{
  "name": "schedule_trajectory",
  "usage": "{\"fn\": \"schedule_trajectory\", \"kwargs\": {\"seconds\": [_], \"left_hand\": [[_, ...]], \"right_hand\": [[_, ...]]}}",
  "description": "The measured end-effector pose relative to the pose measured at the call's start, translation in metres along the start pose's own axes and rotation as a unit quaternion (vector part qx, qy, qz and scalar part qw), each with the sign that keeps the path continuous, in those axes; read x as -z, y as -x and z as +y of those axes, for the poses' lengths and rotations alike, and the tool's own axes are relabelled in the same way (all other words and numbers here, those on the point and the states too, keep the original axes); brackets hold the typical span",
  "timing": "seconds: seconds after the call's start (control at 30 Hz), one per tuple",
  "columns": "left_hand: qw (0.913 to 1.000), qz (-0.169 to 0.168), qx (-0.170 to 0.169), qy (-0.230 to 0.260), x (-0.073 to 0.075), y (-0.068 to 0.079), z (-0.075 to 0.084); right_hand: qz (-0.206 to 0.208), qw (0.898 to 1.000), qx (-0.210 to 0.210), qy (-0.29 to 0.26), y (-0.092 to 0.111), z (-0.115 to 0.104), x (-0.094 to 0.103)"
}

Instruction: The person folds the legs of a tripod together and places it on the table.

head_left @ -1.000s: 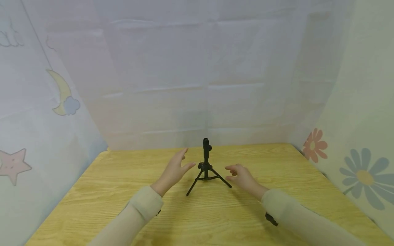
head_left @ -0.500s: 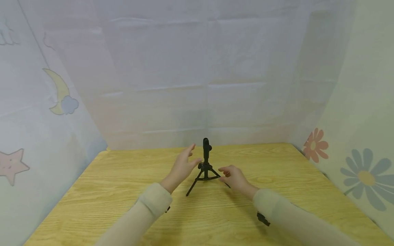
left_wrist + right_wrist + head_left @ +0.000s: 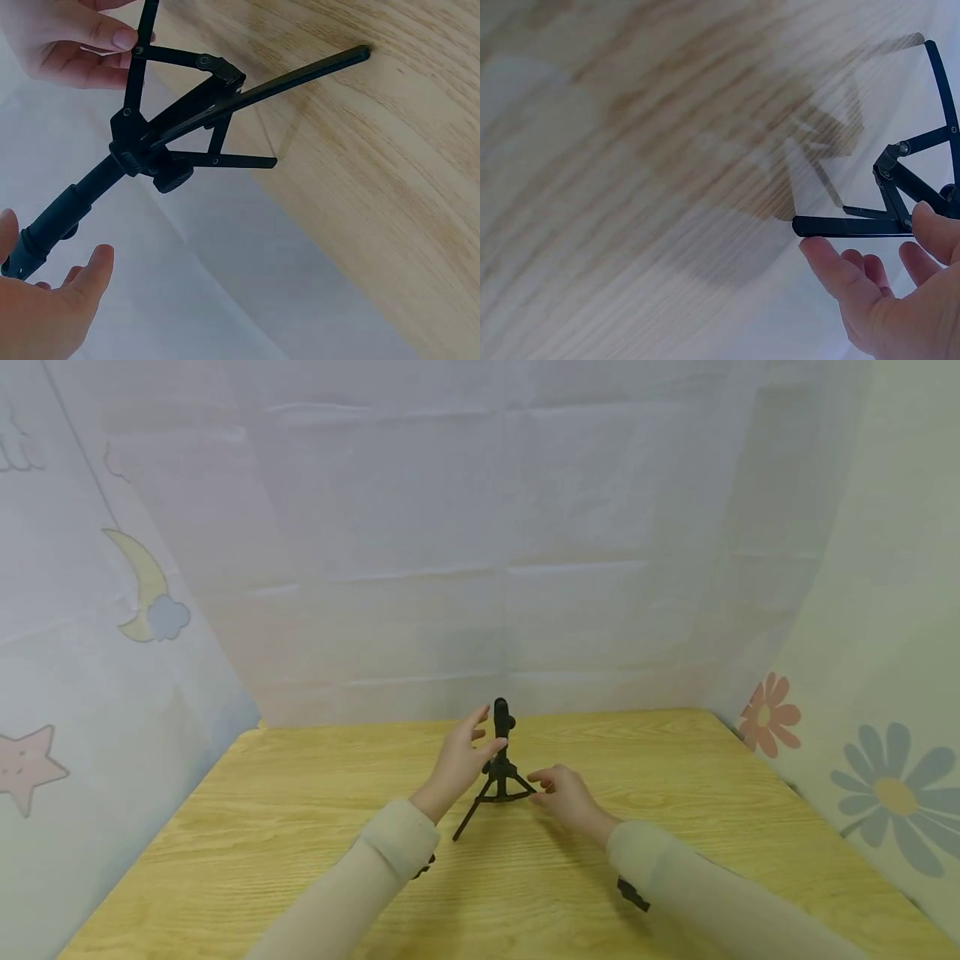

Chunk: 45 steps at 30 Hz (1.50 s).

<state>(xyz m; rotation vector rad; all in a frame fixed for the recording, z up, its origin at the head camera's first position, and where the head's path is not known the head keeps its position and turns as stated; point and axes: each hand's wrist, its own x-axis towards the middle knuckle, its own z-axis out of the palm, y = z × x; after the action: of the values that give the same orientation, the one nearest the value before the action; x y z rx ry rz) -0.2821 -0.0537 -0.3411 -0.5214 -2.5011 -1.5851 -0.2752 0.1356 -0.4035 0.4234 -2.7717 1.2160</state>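
Note:
A black mini tripod (image 3: 501,768) stands upright with its legs spread on the wooden table; the left wrist view shows its column (image 3: 60,214) and folding braces. My left hand (image 3: 459,762) is at the column's upper part, its thumb and fingers spread on either side. In the left wrist view a gap shows between the left hand (image 3: 56,319) and the column. Low on the right, my right hand (image 3: 572,797) has its thumb and curved fingers about one leg. The right wrist view shows that leg (image 3: 847,226) between the thumb and fingers of the right hand (image 3: 900,307).
The yellowish wood-grain table (image 3: 247,827) ends at a pale creased backdrop (image 3: 390,568). Printed side walls stand left and right, with a moon (image 3: 142,581) and flowers (image 3: 892,797). A dark device (image 3: 633,893) sits under the right sleeve.
The left hand has moved right and slightly up to the tripod's column. My right hand has come left onto the right leg. The tripod stays in place.

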Motion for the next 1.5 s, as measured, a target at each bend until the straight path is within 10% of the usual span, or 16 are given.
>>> {"fn": "schedule_trajectory", "kwargs": {"seconds": [0.57,1.5], "left_hand": [[0.9964,0.042,0.001,0.074,-0.008,-0.014,0.0],[0.9992,0.022,0.03,-0.018,0.009,-0.026,0.012]], "right_hand": [[-0.011,1.0,-0.011,0.022,-0.012,-0.005,-0.005],[0.002,0.999,-0.038,-0.038,-0.012,-0.012,-0.01]]}}
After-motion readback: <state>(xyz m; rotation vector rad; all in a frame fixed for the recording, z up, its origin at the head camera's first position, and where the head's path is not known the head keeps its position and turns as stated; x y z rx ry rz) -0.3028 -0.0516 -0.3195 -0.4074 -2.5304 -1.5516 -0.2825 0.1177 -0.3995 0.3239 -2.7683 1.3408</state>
